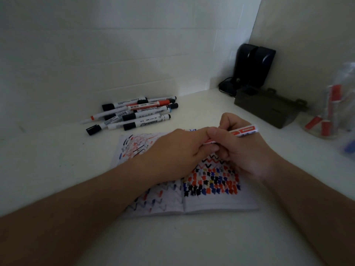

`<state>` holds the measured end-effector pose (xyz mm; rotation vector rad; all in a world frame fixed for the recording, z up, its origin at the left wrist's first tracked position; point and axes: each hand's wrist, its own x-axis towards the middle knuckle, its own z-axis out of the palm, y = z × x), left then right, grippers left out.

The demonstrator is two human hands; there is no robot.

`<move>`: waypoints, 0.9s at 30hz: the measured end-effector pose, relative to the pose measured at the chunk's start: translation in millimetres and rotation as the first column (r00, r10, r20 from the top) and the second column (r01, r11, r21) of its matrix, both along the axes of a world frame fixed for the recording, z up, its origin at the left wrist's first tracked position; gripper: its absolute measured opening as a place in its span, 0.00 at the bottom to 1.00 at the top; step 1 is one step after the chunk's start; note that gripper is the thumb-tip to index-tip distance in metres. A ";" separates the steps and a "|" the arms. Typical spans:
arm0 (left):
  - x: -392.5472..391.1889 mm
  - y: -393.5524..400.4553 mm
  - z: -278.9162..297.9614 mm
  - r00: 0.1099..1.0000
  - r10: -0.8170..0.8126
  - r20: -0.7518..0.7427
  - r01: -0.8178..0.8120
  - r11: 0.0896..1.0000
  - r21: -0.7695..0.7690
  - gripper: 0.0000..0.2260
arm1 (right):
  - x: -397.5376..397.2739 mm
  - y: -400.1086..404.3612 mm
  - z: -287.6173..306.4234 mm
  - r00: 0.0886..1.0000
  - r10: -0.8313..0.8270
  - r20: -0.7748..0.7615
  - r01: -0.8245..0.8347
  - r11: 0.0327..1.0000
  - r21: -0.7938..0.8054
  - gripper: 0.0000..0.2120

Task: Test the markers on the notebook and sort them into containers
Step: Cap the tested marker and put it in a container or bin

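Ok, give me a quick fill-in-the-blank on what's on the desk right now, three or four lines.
1. Both hands grip one marker with ___ labelling.
2. The hands are above the open ___, whose pages are covered in scribbles.
3. The pile of markers lies ___ the notebook, near the wall.
4. The clear container at right holds ___ markers.

Missing words: red; notebook; behind; red

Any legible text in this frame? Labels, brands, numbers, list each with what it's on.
None can be read.
Red marker held in both hands: print on its red label, too blurred.
Pile of markers at the back of the table: dark print on the white barrels, too small and blurred.
Notebook: only coloured zigzags and blots, no words.
Clear container of red markers on the right: no legible text.
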<state>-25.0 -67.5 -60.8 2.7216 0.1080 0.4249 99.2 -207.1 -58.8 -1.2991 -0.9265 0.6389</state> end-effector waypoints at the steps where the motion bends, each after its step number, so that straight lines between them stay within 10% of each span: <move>1: 0.1 -0.5 0.2 1.000 0.006 -0.005 -0.006 1.000 0.009 0.14 | -0.9 -0.4 0.5 1.000 0.005 -0.014 -0.005 1.000 0.000 0.14; 18: -8.2 -10.5 8.2 0.968 0.116 -0.224 -0.120 0.993 -0.006 0.26 | 20.6 -23.4 32.0 0.994 0.042 -0.102 -0.047 0.998 -0.039 0.00; 23: -19.8 -17.3 16.3 0.934 -0.047 -0.355 0.075 0.995 0.066 0.23 | 24.4 -74.1 39.8 0.978 0.191 -0.085 -0.204 0.961 -0.185 0.23; 27: -20.0 -33.7 8.8 0.950 -0.079 -0.301 0.153 0.961 0.232 0.27 | 3.4 -93.4 8.1 0.987 0.116 0.108 -0.084 0.960 -0.266 0.16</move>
